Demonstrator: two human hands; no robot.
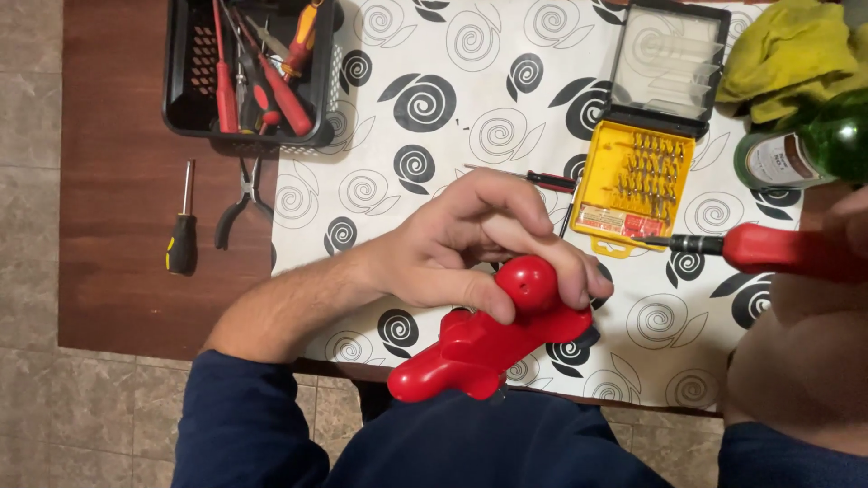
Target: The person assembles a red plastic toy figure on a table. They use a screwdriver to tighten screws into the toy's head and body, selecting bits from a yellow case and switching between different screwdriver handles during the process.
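Note:
My left hand [470,248] grips a glossy red plastic toy figure [488,339] by its round head and upper body, holding it above the table's near edge. My right hand [854,230] sits at the far right edge of the view, mostly cut off, closed on the red handle of a screwdriver [768,248]. The screwdriver's dark shaft points left toward an open yellow bit case [633,176]. The two hands are apart, and the screwdriver tip does not touch the toy.
A black basket [249,72] of red-handled tools stands at the back left. Pliers [240,203] and a black-and-yellow screwdriver [183,230] lie on the bare wood. A small red screwdriver [533,178], a green bottle [814,145] and a yellow cloth [796,54] rest on the patterned tablecloth [434,99].

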